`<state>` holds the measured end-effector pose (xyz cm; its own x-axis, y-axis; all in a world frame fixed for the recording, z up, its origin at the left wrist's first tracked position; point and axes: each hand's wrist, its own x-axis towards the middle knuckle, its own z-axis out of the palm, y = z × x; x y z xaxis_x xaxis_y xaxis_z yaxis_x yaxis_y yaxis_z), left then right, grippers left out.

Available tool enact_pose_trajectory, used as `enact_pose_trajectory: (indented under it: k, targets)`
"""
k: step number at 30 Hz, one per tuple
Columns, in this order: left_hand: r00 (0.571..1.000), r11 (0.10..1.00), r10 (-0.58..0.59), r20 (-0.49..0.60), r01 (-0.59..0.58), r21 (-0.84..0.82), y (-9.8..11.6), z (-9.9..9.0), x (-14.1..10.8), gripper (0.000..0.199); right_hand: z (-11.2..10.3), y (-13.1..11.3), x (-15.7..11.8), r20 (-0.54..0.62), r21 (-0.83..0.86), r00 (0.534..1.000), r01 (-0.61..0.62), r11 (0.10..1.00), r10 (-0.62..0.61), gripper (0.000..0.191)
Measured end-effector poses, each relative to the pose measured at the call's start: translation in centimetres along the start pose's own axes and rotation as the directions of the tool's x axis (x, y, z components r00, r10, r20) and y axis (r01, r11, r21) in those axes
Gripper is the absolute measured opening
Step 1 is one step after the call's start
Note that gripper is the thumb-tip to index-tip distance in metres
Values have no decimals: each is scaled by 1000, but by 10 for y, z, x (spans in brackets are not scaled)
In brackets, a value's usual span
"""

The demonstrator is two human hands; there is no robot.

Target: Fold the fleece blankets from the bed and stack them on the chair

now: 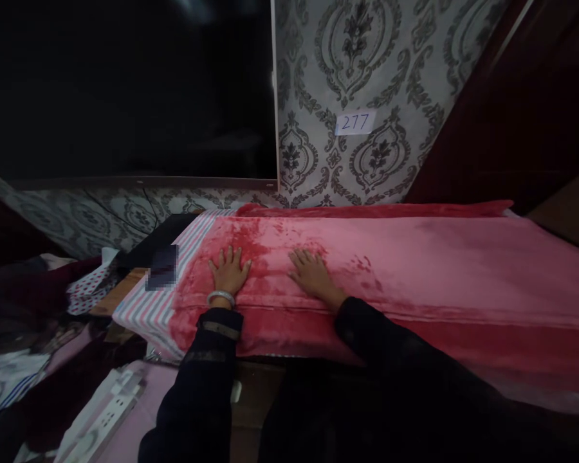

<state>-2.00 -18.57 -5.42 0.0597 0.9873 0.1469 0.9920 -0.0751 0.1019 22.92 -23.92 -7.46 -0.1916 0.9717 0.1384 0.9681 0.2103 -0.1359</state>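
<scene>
Cropped sleeves (197, 386), hands (229, 274) (311, 274) on blanket (429, 263), cut-off television (135, 96)

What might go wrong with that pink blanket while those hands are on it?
The left hand and right hand lie flat on the pink blanket, so pushing might ruck up its folded layers. The bracelet on the left wrist could catch the fabric. If the striped cloth shifts, the dark blurred thing on it might slide off.

Left fingers (229, 256) spread wide, right fingers (300, 259) slightly parted, both arms (395, 347) extended palms-down.
</scene>
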Motion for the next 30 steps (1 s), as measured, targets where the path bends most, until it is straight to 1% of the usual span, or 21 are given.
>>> enact_pose_trajectory:
  k: [2,3,5,7,9,12,14,15,16,18,21,23,25,26,27,28,29,30]
  targets:
    - [1000,1000,1,-2,-1,-5,0,0,0,65,-9,22,-10,33,-51,992,-117,992,119,63]
    - [1000,1000,2,-3,-2,-7,0,1,0,66,-15,29,-13,54,-73,982,-174,982,179,63]
    - [1000,1000,6,-16,-6,-8,0,1,1,66,-26,33,-13,92,-87,964,-241,967,248,62]
    - [999,1000,8,-32,-8,-9,-1,2,1,65,-34,22,-5,120,-52,968,-214,975,219,63]
    - [999,1000,7,-36,-7,-9,-1,3,2,64,-35,3,10,127,16,984,-131,991,128,63]
    - [1000,1000,4,-26,-4,-4,-1,1,3,64,-28,-27,34,97,88,995,-25,996,16,63]
    - [1000,1000,3,-17,-3,1,0,-1,3,64,-21,-37,47,71,94,997,-2,996,-5,62]
    - [1000,1000,2,-14,-2,5,0,-2,3,64,-17,-37,52,59,91,998,-3,996,-2,63]
    - [1000,1000,3,-12,-3,7,1,-3,2,64,-15,-33,55,47,85,999,-12,996,8,63]
    - [1000,1000,2,-6,-2,9,1,-4,2,64,-13,-16,57,32,55,998,-60,997,58,62]
    - [1000,1000,1,-4,-1,8,1,-4,3,64,-15,29,44,30,-35,980,-195,980,196,62]
    - [1000,1000,-2,-5,2,6,0,-3,3,64,-22,65,25,35,-95,950,-305,948,309,62]
    - [1000,1000,0,-11,0,3,0,-3,4,63,-31,96,2,34,-146,898,-429,892,438,63]
    - [1000,1000,2,-14,-2,0,1,-3,4,63,-35,107,-9,18,-168,870,-484,859,493,64]
    - [1000,1000,5,-15,-5,-3,1,-3,4,63,-39,113,-19,-8,-186,848,-521,833,529,65]
    - [1000,1000,9,-15,-9,-7,1,-4,4,63,-42,114,-28,-39,-197,841,-537,820,540,67]
    - [1000,1000,11,-11,-11,-12,2,-5,4,64,-44,109,-34,-66,-200,851,-523,828,521,68]
    - [1000,1000,11,-6,-11,-17,2,-6,3,65,-43,99,-38,-81,-193,876,-482,855,475,70]
